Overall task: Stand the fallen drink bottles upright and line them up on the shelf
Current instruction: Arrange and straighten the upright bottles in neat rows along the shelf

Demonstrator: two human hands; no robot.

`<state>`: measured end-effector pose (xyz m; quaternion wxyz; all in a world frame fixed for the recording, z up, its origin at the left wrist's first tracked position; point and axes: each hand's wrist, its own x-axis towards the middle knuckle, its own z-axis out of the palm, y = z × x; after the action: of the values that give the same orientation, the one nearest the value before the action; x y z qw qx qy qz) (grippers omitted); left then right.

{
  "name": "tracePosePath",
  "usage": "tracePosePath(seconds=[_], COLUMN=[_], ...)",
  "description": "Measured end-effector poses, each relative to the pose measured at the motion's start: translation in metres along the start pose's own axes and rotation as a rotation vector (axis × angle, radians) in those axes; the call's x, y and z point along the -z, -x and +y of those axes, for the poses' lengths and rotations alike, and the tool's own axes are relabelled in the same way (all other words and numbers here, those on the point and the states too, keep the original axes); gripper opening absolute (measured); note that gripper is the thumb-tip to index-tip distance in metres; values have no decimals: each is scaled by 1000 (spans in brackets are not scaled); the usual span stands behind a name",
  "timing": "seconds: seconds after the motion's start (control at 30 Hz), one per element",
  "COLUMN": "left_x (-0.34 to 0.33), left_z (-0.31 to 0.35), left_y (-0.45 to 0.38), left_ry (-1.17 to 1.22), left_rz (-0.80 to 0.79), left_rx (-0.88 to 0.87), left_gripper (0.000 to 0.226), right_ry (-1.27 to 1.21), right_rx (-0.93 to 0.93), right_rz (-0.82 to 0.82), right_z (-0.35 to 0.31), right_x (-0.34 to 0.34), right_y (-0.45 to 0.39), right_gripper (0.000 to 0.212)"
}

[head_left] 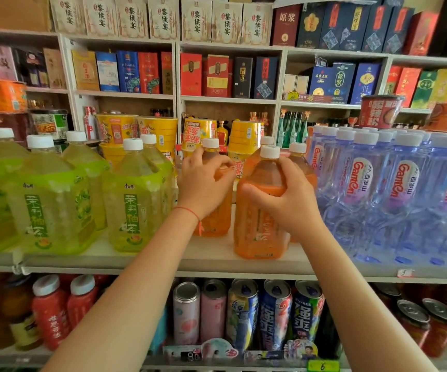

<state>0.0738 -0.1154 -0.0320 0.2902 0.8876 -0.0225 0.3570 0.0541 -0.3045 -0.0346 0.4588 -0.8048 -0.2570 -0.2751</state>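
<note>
Nearest the viewer, a lower shelf holds upright drink cans (pixel 246 315) and red bottles (pixel 52 312), with price tags along its front edge. Two bare forearms rise past it to the middle shelf (pixel 163 261).

The right hand (pixel 286 202) grips the front orange bottle (pixel 260 226) at its shoulder, thumb across the front and fingers curled round the right side. This bottle stands upright near the shelf's front edge, white cap on top. The left hand (pixel 203 183), a red string at its wrist, grips the shoulder of a second orange bottle (pixel 215 218), which stands upright just behind and to the left of the first; the fingers curl over its top below the cap. More orange bottles (pixel 299 157) stand behind the right hand, mostly hidden.

To the left stand large green tea bottles (pixel 133 200); to the right, rows of clear water bottles (pixel 378 189), all upright.

Behind the bottles are stacked yellow noodle cups (pixel 163 130). Farthest back, upper shelves carry boxed liquor (pixel 217 75) in red, blue and cream cartons.
</note>
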Motion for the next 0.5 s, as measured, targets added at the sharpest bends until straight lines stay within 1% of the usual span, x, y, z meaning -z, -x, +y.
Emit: tracePosePath(seconds=[0.07,0.1,0.17,0.2,0.23,0.3,0.43,0.47,0.5], left_x=[5,8,17,20,24,30,39,40,41], left_z=[4,5,5,5,4,3,7,7,7], left_y=[2,4,15,20,24,29,26,26,25], left_ry=[114,246,618,744,808,843,831,809,794], left_rz=[-31,-34,-24,-31,-37,-44,-69,-76,-78], left_rx=[2,9,112,177,221,245,235,231,238], left_gripper=[43,48,52,56,62,69,59,57,54], right_ry=[-139,-177,-180,-168,-166,-180,-243,-300,-387], right_rx=[-34,-45,-39,-31,-24,-13,-43,-85,-155], right_rz=[-29,-15,42,64,73,64,32,4,-43], right_z=[0,-1,-4,-6,-9,-17,-25,-23,-20], right_x=[-8,-15,-29,-36,-43,-56,-76,-79,-82], right_y=[2,4,7,8,8,7,6,8,11], right_gripper=[71,74,78,78,78,77,77,84,95])
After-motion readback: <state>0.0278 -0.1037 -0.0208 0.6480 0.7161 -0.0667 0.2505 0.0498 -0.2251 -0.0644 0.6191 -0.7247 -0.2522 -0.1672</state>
